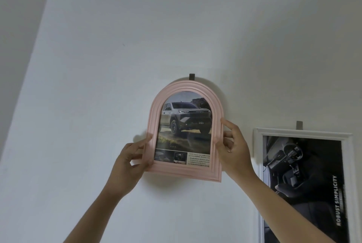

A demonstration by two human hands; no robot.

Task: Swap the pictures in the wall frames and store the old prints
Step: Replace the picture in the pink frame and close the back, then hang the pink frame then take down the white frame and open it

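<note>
A pink arched frame [177,172] is held against the white wall, its top just below a dark hook [192,76]. Inside it is a print of a grey pickup truck [186,121] with small photos and text along the bottom. My left hand [131,161] grips the frame's left edge, thumb in front. My right hand [233,148] grips the right edge, thumb on the front and fingers behind. To the right hangs a white rectangular frame [303,132] with a dark car-interior print [305,184], on its own hook [299,125].
The white wall [117,56] fills most of the view. A wall corner [25,66] runs diagonally at the left. The white frame is cut off by the bottom edge of the view.
</note>
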